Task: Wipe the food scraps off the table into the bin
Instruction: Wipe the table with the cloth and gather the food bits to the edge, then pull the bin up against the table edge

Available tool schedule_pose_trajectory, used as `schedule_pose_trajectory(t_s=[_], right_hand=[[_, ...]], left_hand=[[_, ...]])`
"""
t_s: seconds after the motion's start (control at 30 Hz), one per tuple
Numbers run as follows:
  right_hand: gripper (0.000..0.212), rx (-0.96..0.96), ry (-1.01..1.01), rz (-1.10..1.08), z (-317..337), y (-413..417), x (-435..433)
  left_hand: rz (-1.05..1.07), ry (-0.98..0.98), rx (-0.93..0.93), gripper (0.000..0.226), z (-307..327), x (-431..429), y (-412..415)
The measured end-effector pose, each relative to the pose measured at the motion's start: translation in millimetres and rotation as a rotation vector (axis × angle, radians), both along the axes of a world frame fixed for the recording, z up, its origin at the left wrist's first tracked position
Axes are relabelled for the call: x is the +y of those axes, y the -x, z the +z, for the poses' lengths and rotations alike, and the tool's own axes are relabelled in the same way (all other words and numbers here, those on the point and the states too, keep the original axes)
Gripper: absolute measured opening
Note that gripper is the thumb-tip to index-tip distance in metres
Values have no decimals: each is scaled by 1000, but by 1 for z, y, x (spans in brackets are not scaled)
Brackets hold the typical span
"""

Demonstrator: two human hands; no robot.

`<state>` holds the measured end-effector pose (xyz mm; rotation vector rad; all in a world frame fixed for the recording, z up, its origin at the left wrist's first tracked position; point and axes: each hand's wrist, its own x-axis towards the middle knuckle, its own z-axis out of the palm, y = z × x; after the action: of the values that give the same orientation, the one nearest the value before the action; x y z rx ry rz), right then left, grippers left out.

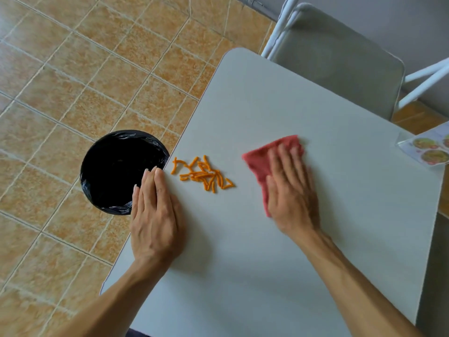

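Observation:
Several orange food scraps [202, 172] lie in a loose pile on the grey table [279, 98], close to its left edge. My right hand [290, 190] presses flat on a red cloth [261, 161], a short way right of the scraps. My left hand [154, 212] rests flat at the table's left edge, fingers together, just below and left of the scraps. Its fingertips overlap the rim of the bin. The round bin [116, 171], lined with a black bag, stands on the floor right beside that edge.
A grey chair [340, 59] with a white frame stands at the table's far side. A clear stand holding a picture card [430, 152] sits at the table's right edge. Tan floor tiles [85, 69] surround the bin.

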<state>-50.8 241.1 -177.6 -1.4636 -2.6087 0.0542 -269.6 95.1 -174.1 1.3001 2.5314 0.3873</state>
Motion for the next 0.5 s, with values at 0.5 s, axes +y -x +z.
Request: schedule_pose_trajectory(t_s=[0.5], right_hand=[[59,6,121,-612,10,29,-130]], left_hand=[[-24,30,-87,58,2,-2,4]])
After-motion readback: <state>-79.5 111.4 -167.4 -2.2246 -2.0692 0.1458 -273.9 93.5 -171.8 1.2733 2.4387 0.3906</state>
